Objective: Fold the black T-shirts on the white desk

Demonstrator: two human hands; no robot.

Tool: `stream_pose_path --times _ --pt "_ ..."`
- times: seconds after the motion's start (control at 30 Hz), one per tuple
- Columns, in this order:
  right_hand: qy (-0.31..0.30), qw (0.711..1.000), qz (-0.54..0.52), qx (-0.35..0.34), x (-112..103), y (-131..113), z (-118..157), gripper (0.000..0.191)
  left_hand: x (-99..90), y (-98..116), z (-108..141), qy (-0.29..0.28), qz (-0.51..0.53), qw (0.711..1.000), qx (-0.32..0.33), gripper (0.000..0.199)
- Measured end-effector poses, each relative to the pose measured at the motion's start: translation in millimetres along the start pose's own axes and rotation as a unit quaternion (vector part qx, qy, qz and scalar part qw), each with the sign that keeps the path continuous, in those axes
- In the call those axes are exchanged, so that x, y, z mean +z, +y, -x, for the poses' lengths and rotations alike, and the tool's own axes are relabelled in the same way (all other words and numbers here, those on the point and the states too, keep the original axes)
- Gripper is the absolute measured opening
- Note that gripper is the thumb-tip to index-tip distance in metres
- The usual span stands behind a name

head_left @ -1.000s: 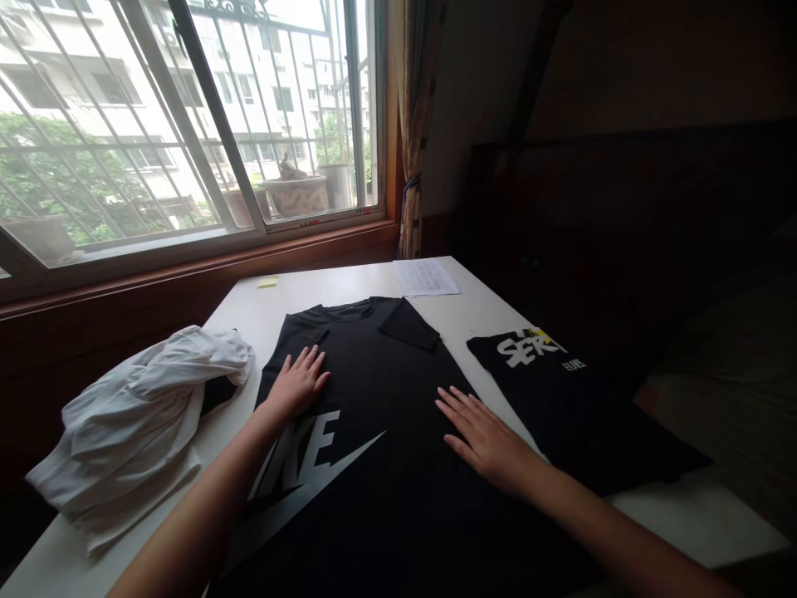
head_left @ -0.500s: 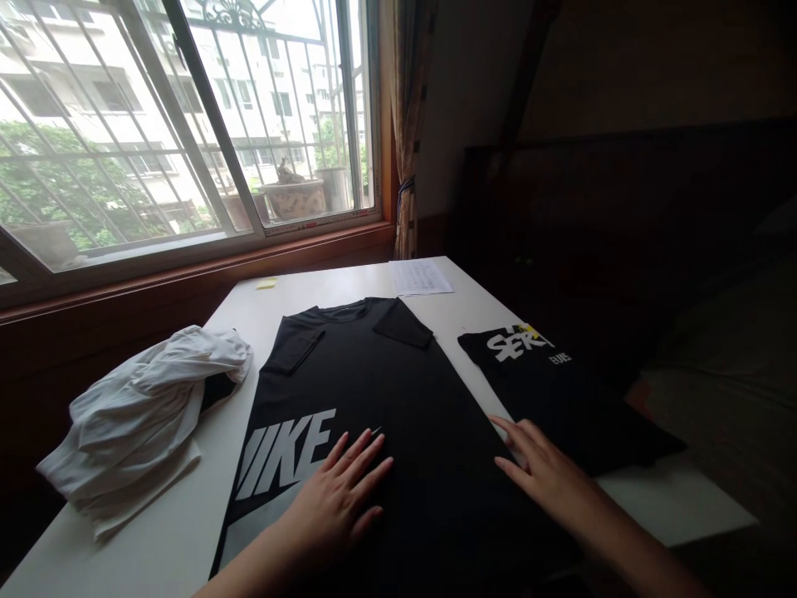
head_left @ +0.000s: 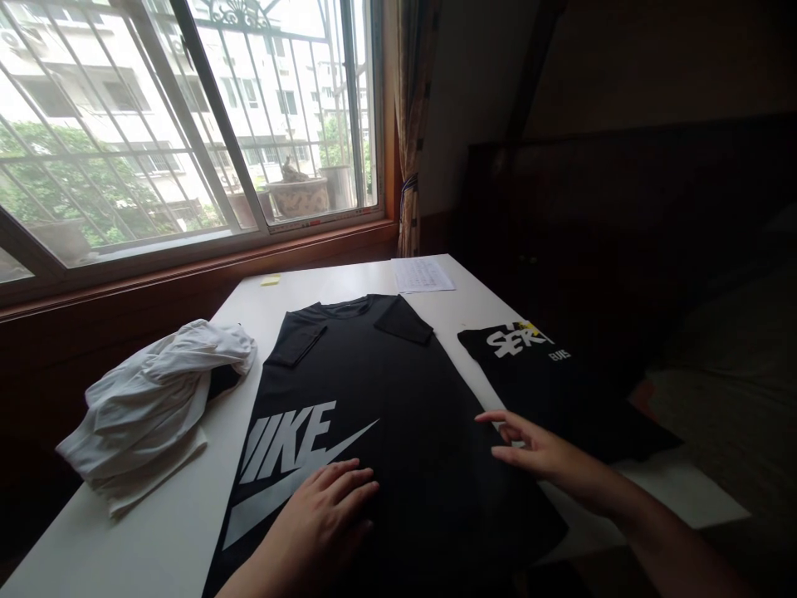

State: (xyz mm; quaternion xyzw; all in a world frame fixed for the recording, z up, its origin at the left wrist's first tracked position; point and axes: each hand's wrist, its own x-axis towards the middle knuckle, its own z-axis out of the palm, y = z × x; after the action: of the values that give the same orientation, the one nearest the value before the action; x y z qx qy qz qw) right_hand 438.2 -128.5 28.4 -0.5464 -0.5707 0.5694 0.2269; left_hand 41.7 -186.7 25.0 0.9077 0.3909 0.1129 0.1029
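Observation:
A black T-shirt (head_left: pixel 404 399) with a grey NIKE print and swoosh lies spread on the white table (head_left: pixel 299 286), its collar away from me and both sleeves folded inward. Over the lower part of the print rests my left hand (head_left: pixel 330 515), palm down, fingers apart, holding nothing. My right hand (head_left: pixel 535 448) is at the shirt's right edge with its fingers apart and nothing visible between them. To the right of it lies a second black garment (head_left: pixel 560 399) with white and yellow lettering.
A crumpled white garment (head_left: pixel 149 399) lies at the table's left edge. Printed paper sheets (head_left: pixel 423 274) and a small yellow note (head_left: pixel 270 281) are at the far end. Behind the table are a barred window (head_left: pixel 249 124) and a curtain (head_left: pixel 409 133).
My left hand has moved back toward me across the print, uncovering more of the swoosh. My right hand has shifted slightly left along the shirt's edge.

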Motion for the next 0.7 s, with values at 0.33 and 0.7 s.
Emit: stream_pose_path --times 0.33,0.7 --pt "-0.054 0.990 -0.130 0.032 10 -10 -5 0.036 34.3 68 -47 -0.014 0.061 0.998 0.025 0.065" --pt "-0.037 0.978 -0.202 0.042 5 -10 -4 0.037 45.7 114 -99 -0.002 0.112 0.991 -0.066 0.049"
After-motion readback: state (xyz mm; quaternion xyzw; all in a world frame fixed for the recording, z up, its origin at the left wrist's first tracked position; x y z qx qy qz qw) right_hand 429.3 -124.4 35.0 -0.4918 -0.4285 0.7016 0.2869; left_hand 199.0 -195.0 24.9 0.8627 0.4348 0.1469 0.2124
